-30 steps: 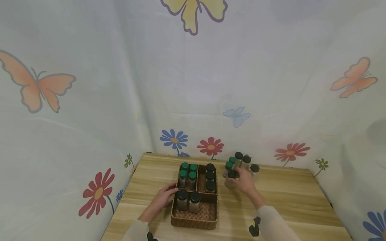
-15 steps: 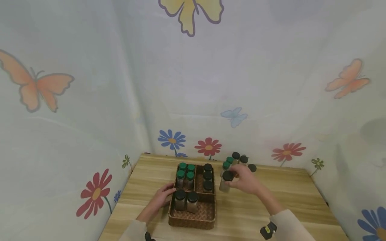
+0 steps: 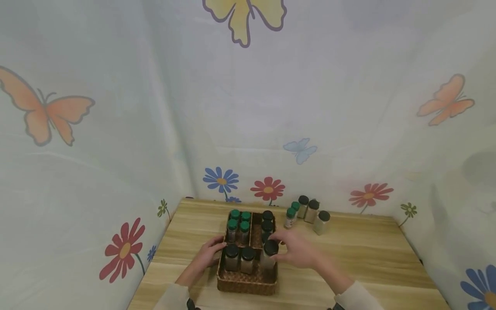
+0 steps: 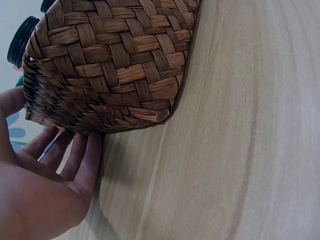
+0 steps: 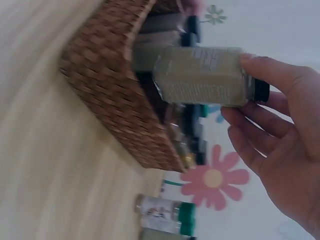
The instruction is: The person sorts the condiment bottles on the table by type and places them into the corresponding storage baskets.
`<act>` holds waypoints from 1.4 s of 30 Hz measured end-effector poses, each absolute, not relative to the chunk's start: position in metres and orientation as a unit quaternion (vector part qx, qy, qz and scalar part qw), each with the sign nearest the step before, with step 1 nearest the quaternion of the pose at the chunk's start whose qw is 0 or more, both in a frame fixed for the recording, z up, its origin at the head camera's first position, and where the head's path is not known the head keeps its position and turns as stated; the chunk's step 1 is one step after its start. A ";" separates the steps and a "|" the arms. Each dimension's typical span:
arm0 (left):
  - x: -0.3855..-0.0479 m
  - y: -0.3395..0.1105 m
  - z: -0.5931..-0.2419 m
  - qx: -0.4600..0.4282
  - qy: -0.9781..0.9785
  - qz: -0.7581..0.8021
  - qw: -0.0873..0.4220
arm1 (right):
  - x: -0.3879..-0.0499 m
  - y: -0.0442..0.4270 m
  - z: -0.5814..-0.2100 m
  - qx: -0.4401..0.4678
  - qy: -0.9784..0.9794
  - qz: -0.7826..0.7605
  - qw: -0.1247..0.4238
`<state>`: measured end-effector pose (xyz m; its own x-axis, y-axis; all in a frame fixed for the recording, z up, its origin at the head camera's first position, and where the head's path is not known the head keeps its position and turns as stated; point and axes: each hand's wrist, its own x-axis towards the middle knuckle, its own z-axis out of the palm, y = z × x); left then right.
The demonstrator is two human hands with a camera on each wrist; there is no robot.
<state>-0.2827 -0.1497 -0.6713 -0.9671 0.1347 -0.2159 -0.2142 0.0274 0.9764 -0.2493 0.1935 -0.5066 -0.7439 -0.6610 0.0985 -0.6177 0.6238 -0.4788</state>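
My right hand (image 3: 297,251) pinches a black-lidded jar (image 3: 268,258) near its top, above the right side of the basket's (image 3: 246,287) front compartment. In the right wrist view the hand (image 5: 285,125) has thumb and fingers on either side of the jar (image 5: 200,75), partly over the basket rim. Two black-lidded jars (image 3: 247,261) stand to its left in that compartment. My left hand (image 3: 207,257) rests against the basket's left side; in the left wrist view its fingers (image 4: 75,155), lightly bent, touch the woven wall (image 4: 125,60).
Green-lidded jars (image 3: 244,232) fill the back left compartment, and black-lidded ones (image 3: 267,215) stand in the back right. Beyond the basket, two green-lidded jars (image 3: 289,219) and three black-lidded jars (image 3: 321,223) stand on the wooden table (image 3: 360,254). A patterned curtain (image 3: 325,86) hangs behind.
My right hand has taken the black-lidded jar from the group at the back right and carried it left and forward to the basket. The left hand has stayed at the basket's side.
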 end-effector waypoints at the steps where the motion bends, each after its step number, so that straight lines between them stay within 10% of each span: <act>1: -0.283 -0.150 -0.672 -0.025 0.707 0.695 0.127 | -0.249 0.192 -0.512 -0.350 0.900 -0.255 0.049; 42: -0.283 -0.151 -0.670 -0.020 0.710 0.691 0.135 | -0.250 0.179 -0.595 -0.317 0.916 -0.245 0.003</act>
